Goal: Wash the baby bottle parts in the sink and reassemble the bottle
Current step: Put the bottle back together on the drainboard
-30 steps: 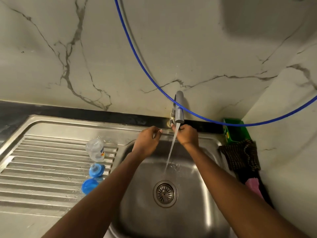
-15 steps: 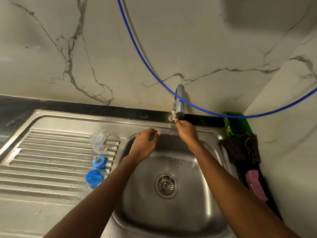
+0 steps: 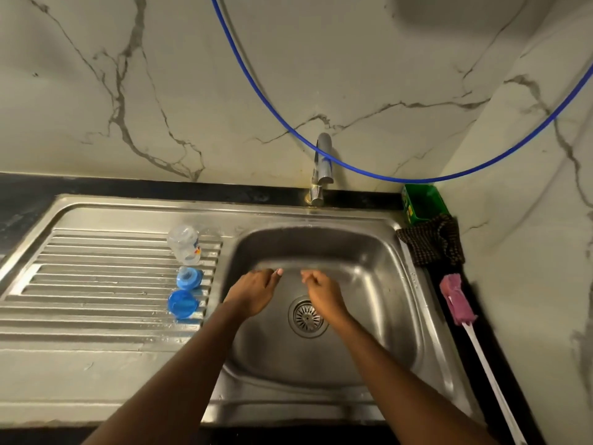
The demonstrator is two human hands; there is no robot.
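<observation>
A clear baby bottle body [image 3: 185, 244] lies on the ribbed drainboard [image 3: 96, 284] left of the basin. Just below it sit a blue collar with its teat [image 3: 188, 277] and a round blue cap [image 3: 183, 304]. Both of my hands hover over the steel sink basin [image 3: 378, 284], above the drain [image 3: 307, 317]. My left hand [image 3: 253, 292] and my right hand [image 3: 322, 292] hold nothing, fingers loosely curled and pointing away from me, a small gap between them. The tap [image 3: 322, 168] stands at the back edge with no water running.
A pink sponge bottle brush [image 3: 457, 303] with a white handle lies on the dark counter right of the sink. A dark checked cloth [image 3: 431, 240] and a green box [image 3: 422, 203] sit in the back right corner. A blue hose [image 3: 353, 168] hangs across the marble wall.
The water stream has stopped. Both hands have dropped from the tap down to the middle of the basin, and the camera now looks from farther back.
</observation>
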